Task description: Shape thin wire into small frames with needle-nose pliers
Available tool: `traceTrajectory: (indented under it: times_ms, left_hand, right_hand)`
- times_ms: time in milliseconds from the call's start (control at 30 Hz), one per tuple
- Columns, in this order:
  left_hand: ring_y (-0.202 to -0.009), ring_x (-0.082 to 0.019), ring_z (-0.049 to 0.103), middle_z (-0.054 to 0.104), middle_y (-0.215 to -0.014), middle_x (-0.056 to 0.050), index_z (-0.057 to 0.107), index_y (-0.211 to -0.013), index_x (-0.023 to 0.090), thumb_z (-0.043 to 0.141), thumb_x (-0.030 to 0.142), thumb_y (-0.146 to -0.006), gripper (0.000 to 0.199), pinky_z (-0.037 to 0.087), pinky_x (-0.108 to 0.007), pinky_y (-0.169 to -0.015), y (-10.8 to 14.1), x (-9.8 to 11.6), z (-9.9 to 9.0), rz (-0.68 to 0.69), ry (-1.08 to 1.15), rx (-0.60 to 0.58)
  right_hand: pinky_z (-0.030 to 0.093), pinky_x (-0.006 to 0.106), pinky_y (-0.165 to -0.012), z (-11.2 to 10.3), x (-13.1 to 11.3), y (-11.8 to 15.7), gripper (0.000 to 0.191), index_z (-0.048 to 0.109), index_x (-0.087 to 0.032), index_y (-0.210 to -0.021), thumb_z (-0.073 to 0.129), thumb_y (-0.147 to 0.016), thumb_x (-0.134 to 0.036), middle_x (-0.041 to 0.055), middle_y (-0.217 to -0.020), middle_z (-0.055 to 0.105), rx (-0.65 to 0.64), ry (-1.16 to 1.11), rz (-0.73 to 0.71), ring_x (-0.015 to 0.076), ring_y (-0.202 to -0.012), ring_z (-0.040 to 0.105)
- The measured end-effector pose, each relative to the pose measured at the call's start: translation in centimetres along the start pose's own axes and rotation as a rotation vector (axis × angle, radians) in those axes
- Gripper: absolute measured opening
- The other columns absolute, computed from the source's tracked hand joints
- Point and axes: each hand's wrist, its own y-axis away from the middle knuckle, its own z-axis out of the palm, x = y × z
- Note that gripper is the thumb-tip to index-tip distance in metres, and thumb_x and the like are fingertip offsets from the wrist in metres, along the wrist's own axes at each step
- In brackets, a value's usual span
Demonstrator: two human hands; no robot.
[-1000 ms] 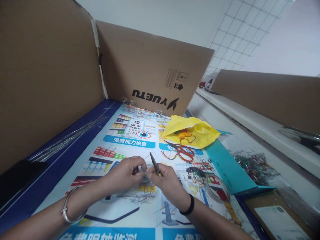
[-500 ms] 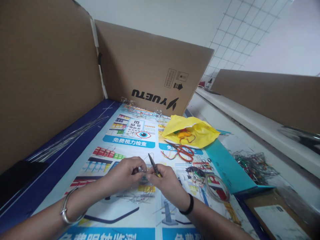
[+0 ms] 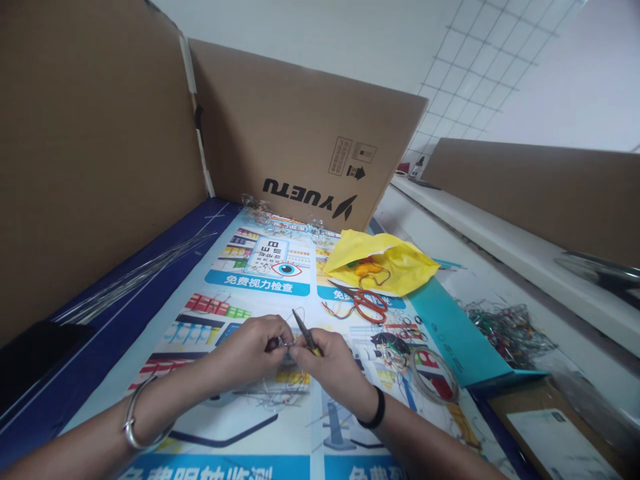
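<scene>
My left hand (image 3: 260, 341) is closed in a pinch on a thin wire (image 3: 286, 345), most of which its fingers hide. Right beside it, fingertips almost meeting, my right hand (image 3: 330, 363) wraps around a pair of pliers (image 3: 303, 328) with dark pointed jaws and a bit of yellow grip. The jaws point up and away to the left, clear of the wire. Beneath both hands, several thin wire pieces (image 3: 280, 399) lie scattered on the printed poster (image 3: 240, 427).
Orange-handled scissors (image 3: 371, 307) lie before a yellow pouch (image 3: 385, 257) with coloured thread. To the right are a tape roll (image 3: 434, 377) and a tangled wire heap (image 3: 510, 333). Long straight wires (image 3: 145, 273) rest at left. Cardboard panels (image 3: 300, 127) stand behind and left.
The pliers and my right hand have shifted slightly left, closer to my left hand. My left hand has barely moved and keeps its pinch.
</scene>
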Motion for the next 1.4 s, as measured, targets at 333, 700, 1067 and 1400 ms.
traceTrajectory:
  times_ms: [333,700,1067,1400]
  left_hand:
    - [-0.063,-0.010,0.053,0.061,-0.071,0.000,0.053,-0.061,0.016,0.045,0.004,-0.064,0.015,0.037,-0.020,-0.058,-0.2,0.2,0.6,0.044,-0.068,0.063]
    - [-0.061,-0.009,0.053,0.062,-0.071,0.001,0.054,-0.062,0.017,0.045,0.006,-0.063,0.014,0.037,-0.020,-0.058,-0.1,-0.1,0.9,0.008,-0.002,0.058]
    - [-0.062,-0.010,0.053,0.060,-0.069,0.003,0.055,-0.065,0.017,0.045,0.007,-0.065,0.014,0.038,-0.020,-0.058,0.0,0.1,0.4,0.001,-0.025,0.032]
    - [-0.051,-0.009,0.052,0.055,-0.062,0.004,0.053,-0.068,0.017,0.044,0.011,-0.065,0.010,0.038,-0.019,-0.049,-0.1,-0.6,-0.6,-0.124,0.162,-0.003]
  right_hand:
    - [0.039,0.021,-0.058,0.4,-0.5,0.3,0.007,0.060,-0.017,-0.069,0.053,-0.067,-0.019,-0.0027,-0.061,0.055,0.164,0.170,-0.047,0.0107,-0.059,0.050]
    - [0.038,0.020,-0.055,0.3,-0.2,-0.1,0.006,0.054,-0.017,-0.065,0.049,-0.066,-0.017,-0.0035,-0.059,0.053,0.111,0.113,-0.035,0.0099,-0.057,0.048]
    - [0.035,0.018,-0.052,-0.2,-0.3,0.0,0.004,0.054,-0.017,-0.067,0.051,-0.071,-0.019,-0.0050,-0.058,0.048,0.054,0.087,-0.024,0.0087,-0.055,0.043]
    - [0.037,0.028,-0.069,-3.1,1.4,-0.7,0.009,0.057,-0.016,-0.078,0.049,-0.081,-0.019,0.0044,-0.075,0.056,0.154,0.770,-0.549,0.0163,-0.074,0.049]
